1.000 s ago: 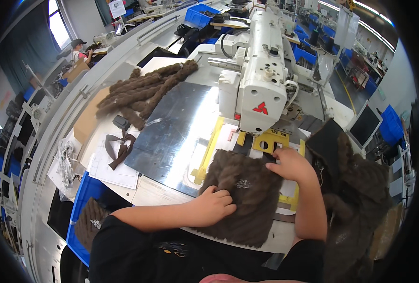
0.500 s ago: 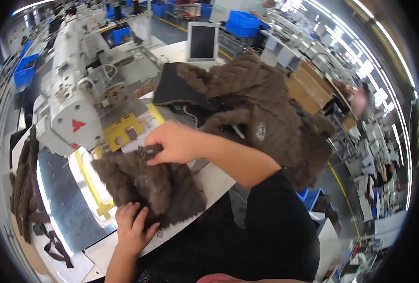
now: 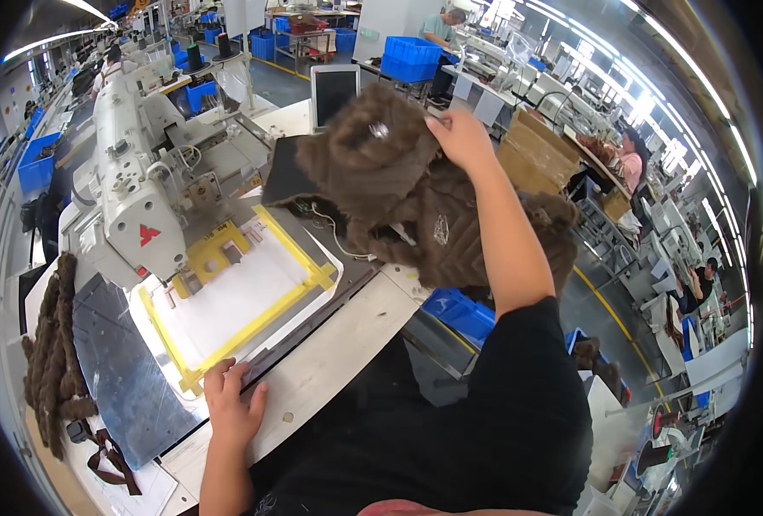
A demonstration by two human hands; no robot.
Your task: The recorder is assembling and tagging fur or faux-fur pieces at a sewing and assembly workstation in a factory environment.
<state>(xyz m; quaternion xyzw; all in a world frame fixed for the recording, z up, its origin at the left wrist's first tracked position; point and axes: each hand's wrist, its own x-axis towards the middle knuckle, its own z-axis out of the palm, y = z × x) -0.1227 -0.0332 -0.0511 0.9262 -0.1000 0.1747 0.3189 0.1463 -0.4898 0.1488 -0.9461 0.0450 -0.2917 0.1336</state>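
My right hand (image 3: pixel 463 142) is raised over the far side of the table, its fingers pinched on the edge of a brown fur fabric piece (image 3: pixel 368 150). The piece hangs above a pile of brown fur pieces (image 3: pixel 459 232), some with silvery marks. My left hand (image 3: pixel 233 408) lies with fingers apart at the near edge of a white sewing template with a yellow-taped border (image 3: pixel 262 327). Beneath the head of a white industrial sewing machine (image 3: pixel 128 181) sits the template's far left part, with a yellow clamp plate (image 3: pixel 209 256) over it.
Brown fur strips (image 3: pixel 53 353) and a dark strap (image 3: pixel 110 460) lie at the left. Behind the pile stand a small screen (image 3: pixel 336 93) and a cardboard box (image 3: pixel 532 159). A blue bin (image 3: pixel 459 311) sits below the table edge. Other people work farther back.
The fur piece has been lifted off the template and carried up and right to the pile by my right hand. My left hand has let go of it and stays near the template's edge.
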